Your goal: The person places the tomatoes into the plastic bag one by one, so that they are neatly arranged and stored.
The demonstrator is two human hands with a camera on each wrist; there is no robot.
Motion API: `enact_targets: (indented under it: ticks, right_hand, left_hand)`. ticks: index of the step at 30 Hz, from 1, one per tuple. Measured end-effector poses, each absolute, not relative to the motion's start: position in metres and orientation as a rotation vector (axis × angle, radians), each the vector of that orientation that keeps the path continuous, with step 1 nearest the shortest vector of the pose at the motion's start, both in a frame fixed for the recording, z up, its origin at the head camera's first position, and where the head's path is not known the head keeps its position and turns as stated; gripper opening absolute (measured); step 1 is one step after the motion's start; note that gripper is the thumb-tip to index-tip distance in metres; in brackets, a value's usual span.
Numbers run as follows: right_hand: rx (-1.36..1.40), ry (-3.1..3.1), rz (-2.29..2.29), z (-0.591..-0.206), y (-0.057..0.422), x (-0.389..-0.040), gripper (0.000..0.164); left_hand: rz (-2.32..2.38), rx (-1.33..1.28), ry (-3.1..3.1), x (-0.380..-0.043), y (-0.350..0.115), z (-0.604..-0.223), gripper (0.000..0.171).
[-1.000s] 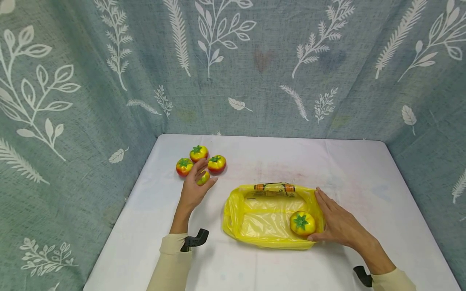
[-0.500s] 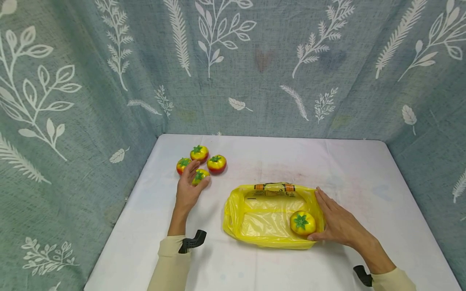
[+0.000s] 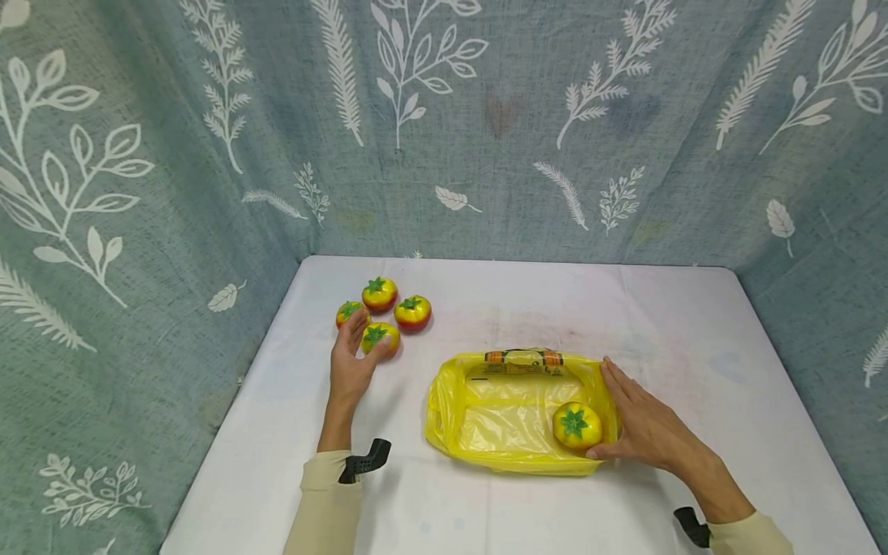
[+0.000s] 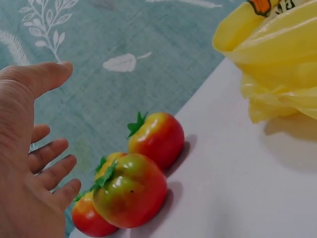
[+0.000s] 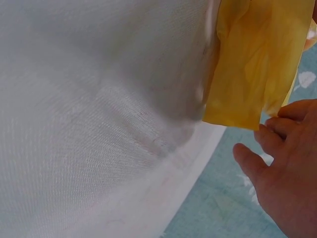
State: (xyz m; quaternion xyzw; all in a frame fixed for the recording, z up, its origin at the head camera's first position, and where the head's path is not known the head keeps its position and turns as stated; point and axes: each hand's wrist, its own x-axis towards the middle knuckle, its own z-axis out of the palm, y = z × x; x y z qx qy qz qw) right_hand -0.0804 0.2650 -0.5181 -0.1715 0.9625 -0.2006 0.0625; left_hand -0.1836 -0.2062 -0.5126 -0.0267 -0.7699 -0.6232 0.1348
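Observation:
At the left of the table my left hand (image 3: pixel 350 368) reaches around the nearest red-and-yellow tomato (image 3: pixel 380 340), thumb on one side and fingers on the other. In the left wrist view its fingers (image 4: pixel 52 161) are spread and hold nothing. Three more tomatoes lie just beyond: one at the back (image 3: pixel 379 294), one to the right (image 3: pixel 412 313), and one (image 3: pixel 349 314) partly behind my fingers. A yellow plastic bag (image 3: pixel 479 432) lies with its mouth wide, one tomato (image 3: pixel 577 425) inside at its right end. My right hand (image 3: pixel 655 428) rests against that end, fingers straight along the edge.
A white cloth covers the table (image 3: pixel 486 516). Behind it and at both sides hangs a green-grey curtain (image 3: pixel 444 154) with white leaf prints. Each wrist wears a black camera mount, such as the left one (image 3: pixel 365 461).
My left hand has drawn back slightly to the left, and more of the nearest tomato shows, sitting a little further left. The right hand and the bag stay in place.

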Motion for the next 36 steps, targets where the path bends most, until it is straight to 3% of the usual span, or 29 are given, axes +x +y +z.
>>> enact_targets:
  ticks: [13,24,36]
  right_hand:
    - [-0.499,2.893,-0.611,-0.520,0.266,-0.081,0.142]
    - [-0.491,2.894,-0.602,-0.520,0.266,-0.081,0.143]
    - [-0.494,2.899,-0.604,-0.521,0.266,-0.080,0.143]
  left_hand:
    - [-1.782,0.106,-2.320,-0.167,-0.196,-0.493,0.065]
    - [-1.796,0.098,-2.259,-0.185,-0.211,-0.535,0.068]
    - [-1.755,0.209,-2.279,-0.186,-0.210,-0.549,0.076]
